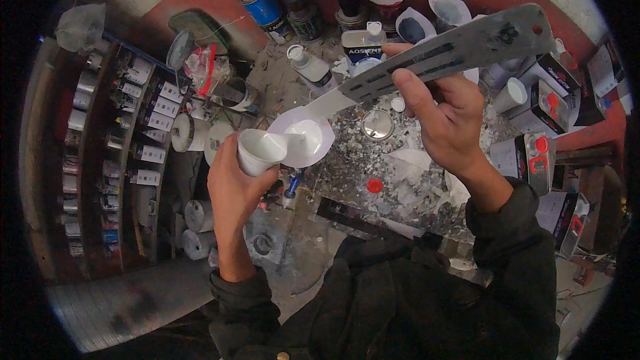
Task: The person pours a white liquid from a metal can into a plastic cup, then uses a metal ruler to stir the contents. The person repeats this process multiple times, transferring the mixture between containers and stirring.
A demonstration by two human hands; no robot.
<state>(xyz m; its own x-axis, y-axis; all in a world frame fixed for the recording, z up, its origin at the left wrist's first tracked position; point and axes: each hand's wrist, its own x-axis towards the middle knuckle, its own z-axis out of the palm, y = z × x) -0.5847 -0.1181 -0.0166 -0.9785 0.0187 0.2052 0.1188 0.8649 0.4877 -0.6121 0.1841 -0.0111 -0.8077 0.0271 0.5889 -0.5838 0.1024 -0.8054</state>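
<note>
A white cup (259,147) is in my left hand (232,183), its fingers wrapped around the side. The cup tilts right, and white paint runs over its lip into a paper strainer (285,121). My right hand (448,110) grips a long grey metal mixing stick (460,41) with slots and a hole at its far end. White paint coats the stick's lower end, which reaches down to the strainer's far rim. Below the strainer a blue and metal fitting (291,185) shows; what supports the strainer is mostly hidden.
The workbench (347,180) is splattered with dried paint. On it lie a round metal lid (377,125) and a red cap (375,185). Several used paper strainers stand along the back, near a white bottle (310,67). Metal cans (517,160) line the right; shelves of tins (150,120) stand left.
</note>
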